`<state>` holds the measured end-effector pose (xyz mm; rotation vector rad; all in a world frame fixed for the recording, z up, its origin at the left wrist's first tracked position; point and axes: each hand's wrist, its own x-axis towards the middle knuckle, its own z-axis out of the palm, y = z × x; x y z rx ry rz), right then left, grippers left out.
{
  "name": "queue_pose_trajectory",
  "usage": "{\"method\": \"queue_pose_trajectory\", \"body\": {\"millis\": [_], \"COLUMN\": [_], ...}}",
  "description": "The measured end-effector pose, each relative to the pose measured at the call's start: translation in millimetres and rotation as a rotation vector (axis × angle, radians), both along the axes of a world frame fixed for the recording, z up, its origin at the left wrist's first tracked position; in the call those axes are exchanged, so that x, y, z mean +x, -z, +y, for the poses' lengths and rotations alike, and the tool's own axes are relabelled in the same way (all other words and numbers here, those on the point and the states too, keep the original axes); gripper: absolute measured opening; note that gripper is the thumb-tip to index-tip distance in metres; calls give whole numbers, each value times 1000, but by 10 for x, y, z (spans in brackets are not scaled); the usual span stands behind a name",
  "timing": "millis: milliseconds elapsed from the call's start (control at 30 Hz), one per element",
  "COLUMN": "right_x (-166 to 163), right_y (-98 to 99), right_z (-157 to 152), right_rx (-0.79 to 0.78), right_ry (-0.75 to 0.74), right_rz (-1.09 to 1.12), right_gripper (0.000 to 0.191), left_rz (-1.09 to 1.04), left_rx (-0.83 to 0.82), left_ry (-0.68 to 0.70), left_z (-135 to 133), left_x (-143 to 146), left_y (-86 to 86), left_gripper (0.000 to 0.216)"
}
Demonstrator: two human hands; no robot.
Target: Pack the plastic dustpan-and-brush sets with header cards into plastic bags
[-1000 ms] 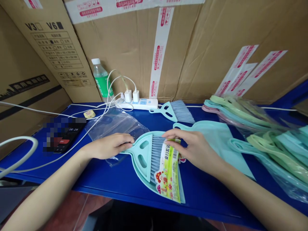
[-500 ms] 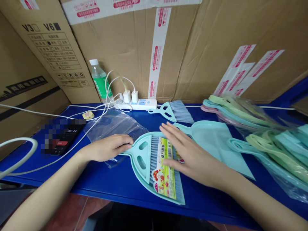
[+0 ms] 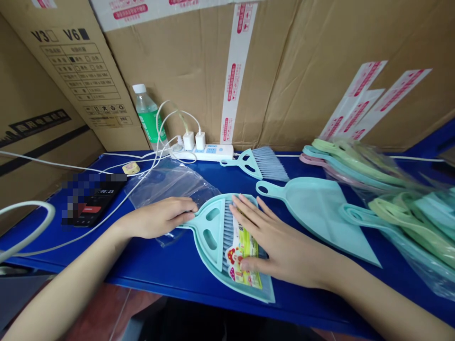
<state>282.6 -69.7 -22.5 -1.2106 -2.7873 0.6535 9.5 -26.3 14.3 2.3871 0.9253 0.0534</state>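
A teal dustpan (image 3: 245,290) lies near the front edge of the blue table (image 3: 170,270), with a teal hand brush (image 3: 212,232) nested in it. A green and yellow label card (image 3: 245,248) rests on the bristles. My right hand (image 3: 273,241) lies flat on the card, fingers spread, pressing it down. My left hand (image 3: 161,217) has its fingers curled on the handle end of the dustpan and brush, over the edge of a clear plastic bag (image 3: 170,184).
A second teal dustpan (image 3: 320,213) and a loose brush (image 3: 258,163) lie behind. Bagged pastel dustpan sets (image 3: 398,194) are stacked at the right. A phone (image 3: 94,201), a power strip (image 3: 206,152) with chargers and cables, and a water bottle (image 3: 147,116) stand at the left, with cardboard boxes (image 3: 291,71) behind.
My right hand laid the label card down on the bristles and slid leftward, now flat over it. My left hand stayed on the handle.
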Motion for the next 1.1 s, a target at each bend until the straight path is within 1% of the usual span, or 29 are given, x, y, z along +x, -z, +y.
{"method": "queue_pose_trajectory", "body": {"millis": [100,233,333,533,700,800,867,900,1000,1033,1100], "right_x": [13,46,58,47,54,78,106,123,183,205,247], "right_y": [-14,-42,-51,-21,-11,-26,-46,-59,-110,-129,-160], "right_z": [6,0,2,54,87,82,80,82,109,122,149], "right_rx": [6,76,51,98,94,143,218,268,454,506,566], "right_ry": [-12,5,8,1,-22,-29,-16,-2,59,82,137], "right_rz": [-13,18,-37,-38,-35,6,45,64,99,97,76], "right_gripper": [97,99,102,95,101,100,93,86,55,48,42], "left_rz": [6,10,12,-5,2,3,39,81,223,254,279], "left_rx": [-3,3,14,46,96,152,235,294,442,460,456], "left_ry": [-4,-16,-20,-6,-4,-33,-83,-128,-285,-317,-333], "left_z": [-6,-19,-26,-19,-17,-16,-4,7,46,58,73], "left_x": [1,-1,-3,-13,-20,-15,-8,-3,10,13,19], "left_y": [-5,-9,-8,3,6,2,4,7,17,19,19], "left_gripper": [24,25,25,27,24,23,25,25,23,23,23]}}
